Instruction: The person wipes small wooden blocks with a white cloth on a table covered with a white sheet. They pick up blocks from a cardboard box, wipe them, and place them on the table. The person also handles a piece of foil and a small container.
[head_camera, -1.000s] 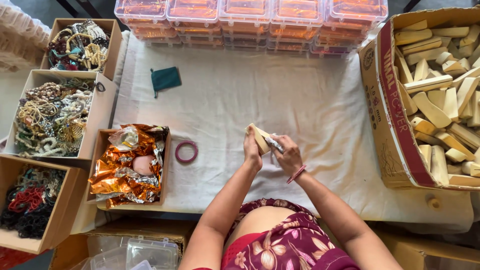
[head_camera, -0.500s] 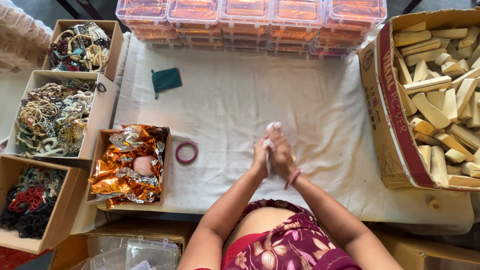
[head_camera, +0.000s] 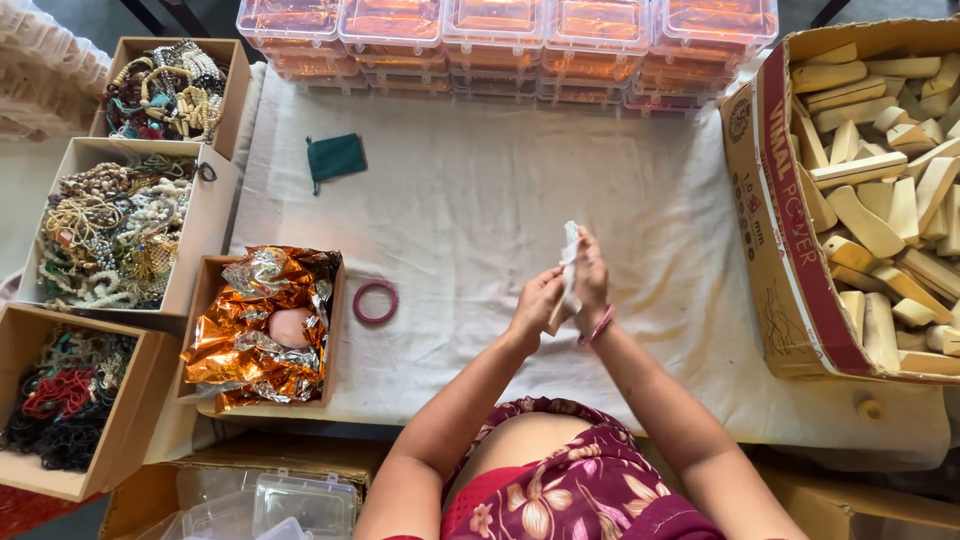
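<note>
- Two hands meet over the middle of the white-clothed table (head_camera: 480, 200): the left hand (head_camera: 536, 305) and the right hand (head_camera: 590, 285), pressed close together around a small pale wooden piece with a white wrap (head_camera: 570, 262).
- Both hands are closed on that piece; the wrap pokes up above the fingertips, and the wood shows only as a sliver between the palms.
- One pink bangle (head_camera: 598, 326) sits on the right wrist.
- One red ring-shaped bangle (head_camera: 375, 301) lies flat on the cloth, left of the hands and well apart from them.
- One dark green pouch (head_camera: 335, 158) lies farther back on the cloth.
- Four open boxes stand along the left: three hold tangled beads and jewellery (head_camera: 110, 225), too jumbled to count; the fourth holds crumpled orange foil (head_camera: 255, 325) with one pale rounded thing in it.
- Clear plastic cases with orange contents (head_camera: 500, 30) are stacked along the far edge, five across in the top row; the top of the view cuts them off.
- One big cardboard box (head_camera: 775, 230) at the right is heaped with pale wooden blocks, too many to count and cut off by the frame.
- One small wooden knob (head_camera: 869, 409) rests at the near right corner.
- Both forearms reach forward from the body, elbows out, wrists angled inward.
</note>
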